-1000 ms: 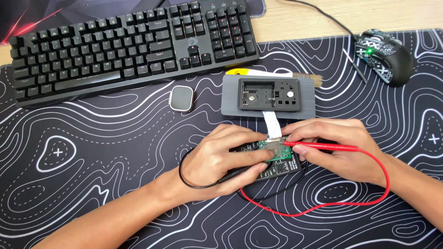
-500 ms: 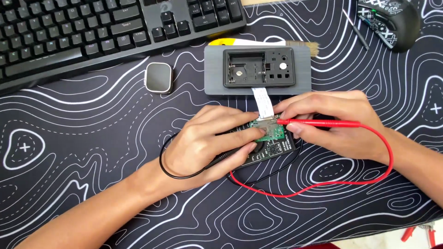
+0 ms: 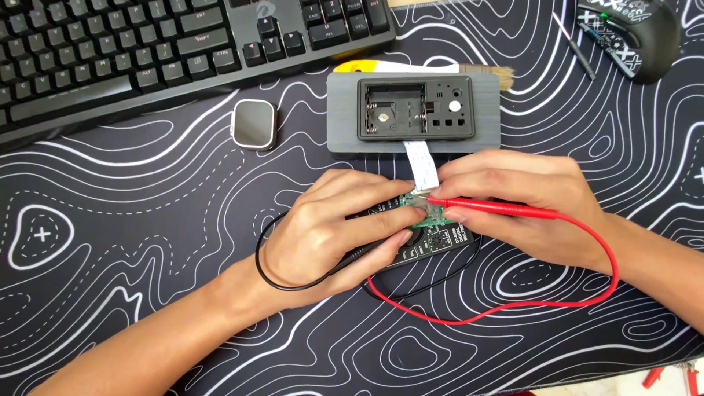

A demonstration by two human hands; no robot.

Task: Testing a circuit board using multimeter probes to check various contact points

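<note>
Looping nearest the camera, a red lead curved below the meter, with a black lead arcing around the left wrist. The meter, a dark flat box, lay on the mat under both hands, its white printed label on the right part of its face, too small to make out. The left hand was curled over the meter's left side, fingers pressing down on a small green board that sat on the meter's upper edge; the black lead ran in under its palm. The right hand pinched a red probe. The probe's long axis ran nearly level, left to right, its tip pointing left and meeting the board. A white ribbon cable ran from the board up to a grey case just beyond the meter. Left of the case lay a small watch body. Behind the case lay a brush, with a keyboard farther left and a mouse far right.
</note>
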